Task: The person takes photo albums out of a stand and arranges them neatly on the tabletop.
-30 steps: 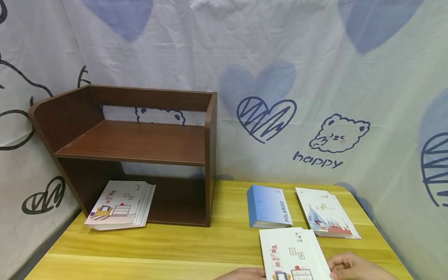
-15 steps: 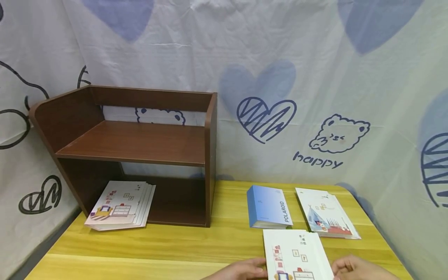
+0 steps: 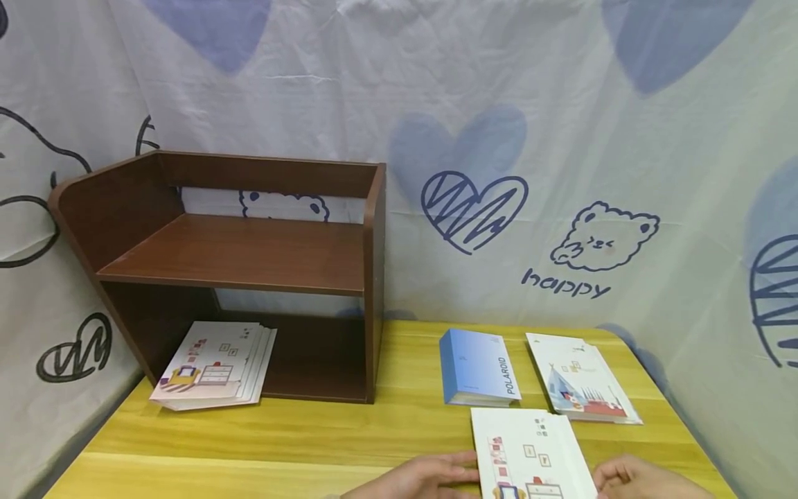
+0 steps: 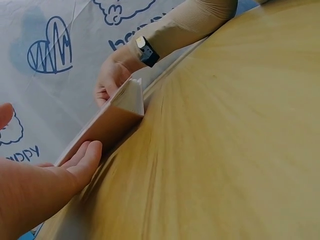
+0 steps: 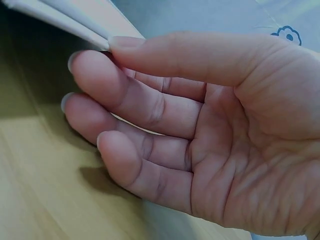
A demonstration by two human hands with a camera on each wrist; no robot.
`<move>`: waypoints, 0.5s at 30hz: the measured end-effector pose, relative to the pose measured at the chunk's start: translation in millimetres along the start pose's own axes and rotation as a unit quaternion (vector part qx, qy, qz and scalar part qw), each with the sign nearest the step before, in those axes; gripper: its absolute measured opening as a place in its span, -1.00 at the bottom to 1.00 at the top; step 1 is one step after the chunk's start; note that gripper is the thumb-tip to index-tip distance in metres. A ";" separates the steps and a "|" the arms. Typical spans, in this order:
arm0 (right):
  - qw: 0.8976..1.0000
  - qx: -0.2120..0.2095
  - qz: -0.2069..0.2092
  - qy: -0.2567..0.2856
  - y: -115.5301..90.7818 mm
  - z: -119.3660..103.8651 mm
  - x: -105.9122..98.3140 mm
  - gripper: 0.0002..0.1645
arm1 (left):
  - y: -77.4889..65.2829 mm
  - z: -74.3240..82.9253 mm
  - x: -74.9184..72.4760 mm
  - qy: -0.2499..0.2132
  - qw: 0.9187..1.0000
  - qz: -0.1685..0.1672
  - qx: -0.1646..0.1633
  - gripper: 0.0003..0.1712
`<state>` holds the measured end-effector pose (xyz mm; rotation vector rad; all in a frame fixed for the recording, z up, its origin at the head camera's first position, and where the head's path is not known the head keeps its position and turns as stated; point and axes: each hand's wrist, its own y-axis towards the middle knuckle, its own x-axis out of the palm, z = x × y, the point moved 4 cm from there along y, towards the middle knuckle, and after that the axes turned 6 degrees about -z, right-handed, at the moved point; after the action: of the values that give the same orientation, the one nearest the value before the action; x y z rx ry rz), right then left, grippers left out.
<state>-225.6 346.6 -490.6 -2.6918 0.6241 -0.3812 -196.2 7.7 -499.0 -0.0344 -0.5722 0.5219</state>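
Note:
At the front right of the head view is a white book (image 3: 530, 443) with furniture drawings on its cover, its near part cut off by the frame. My left hand (image 3: 424, 478) lies at its left edge. In the left wrist view, that hand's fingers (image 4: 87, 157) extend straight along the book's brown side, the thumb held apart. My right hand (image 3: 642, 478) is at the opposite edge; in the right wrist view its thumb (image 5: 165, 57) and index finger pinch the book's edge, the other fingers curving below.
A blue POLAROID book (image 3: 480, 367) and white books (image 3: 582, 381) with a tent drawing lie behind. On the left, a brown two-tier shelf (image 3: 370, 312) holds a fanned stack of white books (image 3: 215, 367) on its lower level. A printed curtain (image 3: 461, 76) hangs behind the wooden table (image 3: 312, 443).
The book has shifted slightly right in the head view. My left hand has come further into view, its fingers now spread along the book's left edge; the right hand keeps its pinch.

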 end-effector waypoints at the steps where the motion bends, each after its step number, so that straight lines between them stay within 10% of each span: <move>1: 1.000 0.002 0.001 0.001 -0.3 0.3 -0.6 -0.71 | 0.4 0.4 -0.2 -0.004 1.000 0.000 0.000 -0.27; 15: 0.994 0.047 0.084 -0.057 -9.3 6.6 -9.2 -0.72 | 8.0 -0.6 -2.2 0.000 1.000 0.011 0.004 -0.33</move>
<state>-228.0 360.5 -494.6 -2.5279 0.7720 -0.2052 -201.2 13.7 -502.0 -0.0333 -0.5706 0.5458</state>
